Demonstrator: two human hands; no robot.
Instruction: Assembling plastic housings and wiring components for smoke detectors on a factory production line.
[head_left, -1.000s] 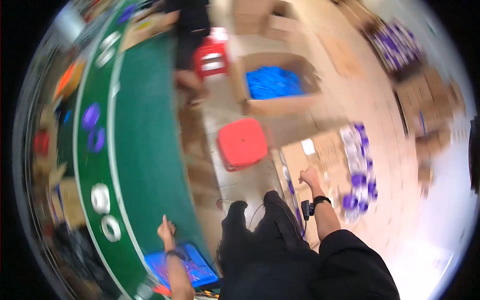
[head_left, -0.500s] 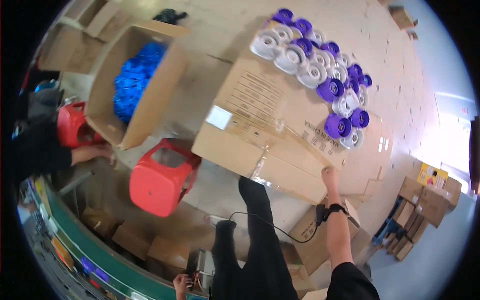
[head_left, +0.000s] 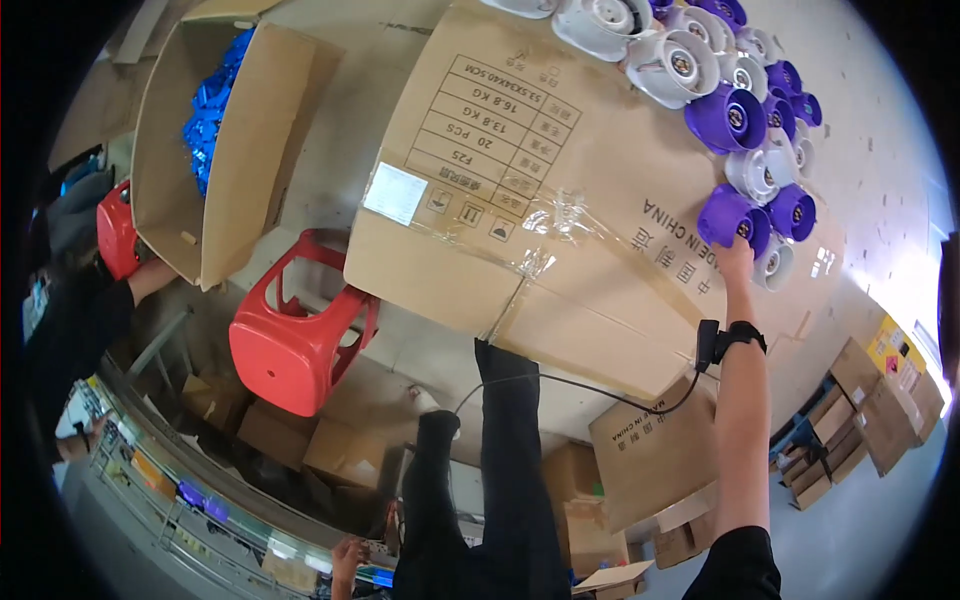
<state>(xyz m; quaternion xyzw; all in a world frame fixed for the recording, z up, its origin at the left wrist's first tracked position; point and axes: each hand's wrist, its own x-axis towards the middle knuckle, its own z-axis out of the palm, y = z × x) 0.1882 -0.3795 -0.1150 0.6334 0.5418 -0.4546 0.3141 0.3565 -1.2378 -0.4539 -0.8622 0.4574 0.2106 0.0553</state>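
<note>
My right hand (head_left: 735,262) reaches over a large cardboard box, its fingers closed at the near rim of a purple round plastic housing (head_left: 726,216). The fingertips are partly hidden against it. This housing stands among several purple and white ones with round hubs, such as a white housing (head_left: 674,68), grouped on the far right of the cardboard box (head_left: 590,290). Low in the picture, my left hand (head_left: 348,556) hangs away from the box. Its fingers are loosely bent and apart, with nothing visible in them. A black strap device (head_left: 712,345) with a cable sits on my right wrist.
A red plastic stool (head_left: 285,360) stands left of the box. Beyond it, an open carton (head_left: 255,150) holds blue pieces (head_left: 212,115). A co-worker's arm (head_left: 150,280) reaches beneath that carton. Smaller cartons (head_left: 655,450) lie near my legs, and more boxes (head_left: 850,410) are stacked right.
My right hand has moved from the box's near right edge up to the purple housing. The view has shifted closer to the box. My left hand stays low.
</note>
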